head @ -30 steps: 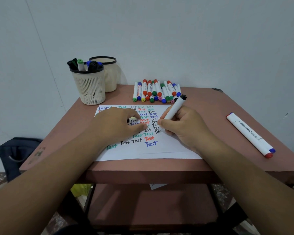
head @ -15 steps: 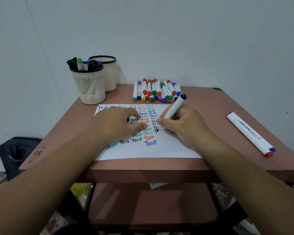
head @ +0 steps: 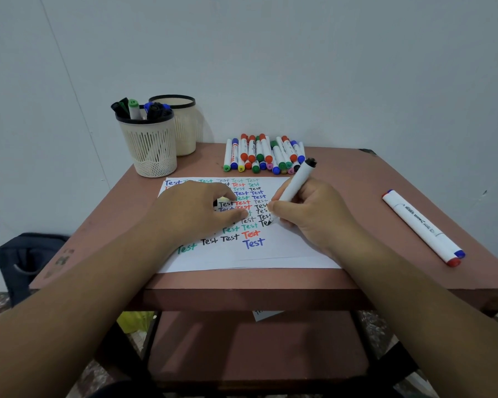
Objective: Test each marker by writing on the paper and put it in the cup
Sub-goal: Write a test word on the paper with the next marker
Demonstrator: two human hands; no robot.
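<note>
A white paper (head: 270,259) covered with coloured "Test" words lies on the reddish table (head: 354,168). My right hand (head: 314,214) grips a white marker with a black end (head: 295,183), its tip on the paper at a half-written black word. My left hand (head: 193,211) rests on the paper with curled fingers; a small black piece, apparently the cap (head: 215,203), shows between thumb and fingers. A cream mesh cup (head: 150,145) at the back left holds several markers. A row of capped markers (head: 263,153) lies at the back centre.
A second cream cup (head: 186,124) stands behind the first, against the wall. Two long white markers (head: 420,225) lie side by side on the table's right. A dark bag (head: 20,262) sits on the floor at the left. A shelf runs under the table.
My right hand has shifted the marker tip slightly while writing the black word. My left hand has stayed in place.
</note>
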